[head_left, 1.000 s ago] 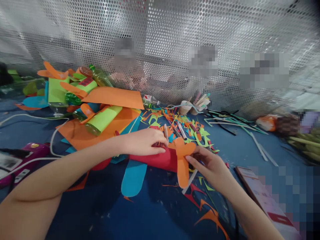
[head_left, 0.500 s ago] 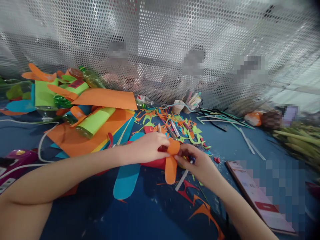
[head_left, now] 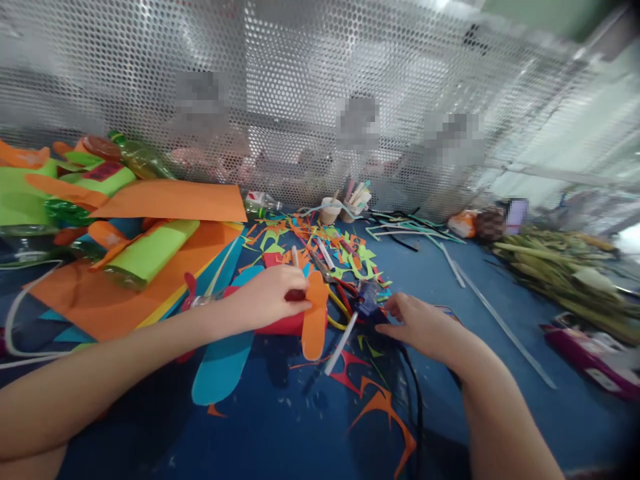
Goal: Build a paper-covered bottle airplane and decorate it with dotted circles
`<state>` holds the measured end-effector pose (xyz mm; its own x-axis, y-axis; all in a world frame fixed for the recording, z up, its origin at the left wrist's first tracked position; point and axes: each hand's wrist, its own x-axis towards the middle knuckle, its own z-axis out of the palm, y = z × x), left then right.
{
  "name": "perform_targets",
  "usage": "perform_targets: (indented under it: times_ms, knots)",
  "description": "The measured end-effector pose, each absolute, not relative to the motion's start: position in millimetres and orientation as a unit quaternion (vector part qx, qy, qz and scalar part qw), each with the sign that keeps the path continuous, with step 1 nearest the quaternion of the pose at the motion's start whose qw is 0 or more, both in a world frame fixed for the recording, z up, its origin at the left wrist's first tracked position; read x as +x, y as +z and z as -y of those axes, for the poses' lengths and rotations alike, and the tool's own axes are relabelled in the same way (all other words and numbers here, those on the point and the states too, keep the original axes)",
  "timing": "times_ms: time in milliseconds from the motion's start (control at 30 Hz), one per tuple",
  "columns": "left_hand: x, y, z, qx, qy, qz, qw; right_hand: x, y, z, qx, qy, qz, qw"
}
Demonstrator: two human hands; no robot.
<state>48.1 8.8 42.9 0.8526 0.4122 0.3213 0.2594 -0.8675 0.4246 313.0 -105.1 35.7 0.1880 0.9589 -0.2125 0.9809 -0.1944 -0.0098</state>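
My left hand (head_left: 275, 293) lies across a red paper-wrapped bottle (head_left: 277, 325), its thumb and fingers pinching the edge of an orange paper strip (head_left: 314, 327) with rounded ends. The strip stands upright at the bottle's right end. A long blue paper wing (head_left: 225, 367) sticks out beneath my forearm, and a small red propeller (head_left: 189, 291) shows at the left end. To the right, my right hand (head_left: 417, 323) has its fingers apart beside a dark blue glue gun (head_left: 367, 301). A white glue stick (head_left: 341, 343) juts from it.
Paper scraps (head_left: 320, 233) litter the middle. Paper-covered bottles (head_left: 153, 253) and orange sheets (head_left: 175, 200) crowd the left. Cups of markers (head_left: 350, 207) stand by the perforated metal screen (head_left: 295, 87). Dry leaves (head_left: 560, 287) and a purple object (head_left: 590, 360) lie right; a black cable (head_left: 417, 393) trails forward.
My right hand has let go of the orange strip and moved right, by the glue gun. My left hand stays on the strip. The view has turned right.
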Motion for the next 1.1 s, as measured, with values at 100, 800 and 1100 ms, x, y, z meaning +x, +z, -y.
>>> perform_targets:
  times_ms: [100,800,1100]
  knots:
    - [47.7,40.8,-9.4,0.947,0.218,-0.169,0.164,301.7,43.1,104.9,0.776,-0.090,-0.614,0.109]
    - [45.9,41.1,-14.7,0.851,0.291,-0.288,0.329,287.7,53.0,106.1,0.762,0.011,-0.591,-0.264]
    - [44.0,42.9,-20.2,0.806,0.326,-0.328,0.370,268.7,70.2,132.8,0.706,-0.328,-0.587,-0.222]
